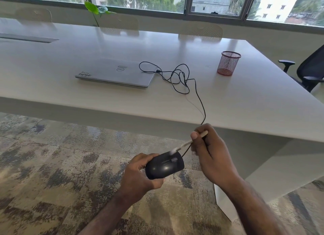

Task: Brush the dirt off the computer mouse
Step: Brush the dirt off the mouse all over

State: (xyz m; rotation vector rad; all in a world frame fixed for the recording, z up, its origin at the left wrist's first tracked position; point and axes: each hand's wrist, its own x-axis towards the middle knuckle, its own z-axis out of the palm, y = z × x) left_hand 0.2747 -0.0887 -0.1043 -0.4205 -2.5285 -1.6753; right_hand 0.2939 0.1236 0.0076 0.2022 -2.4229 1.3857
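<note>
White table, closed silver laptop, tangled black cable, red mesh pen cup near its right edge

Both forearms bare and raised from below — left hand cupped palm-up with thumb and fingers closed round the mouse, right hand above and just beside it, fingers pinched on the brush.

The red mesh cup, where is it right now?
In the head view, the red mesh cup stands upright on the white table, at its far right side, to the right of the tangled mouse cable and the closed laptop.
</note>
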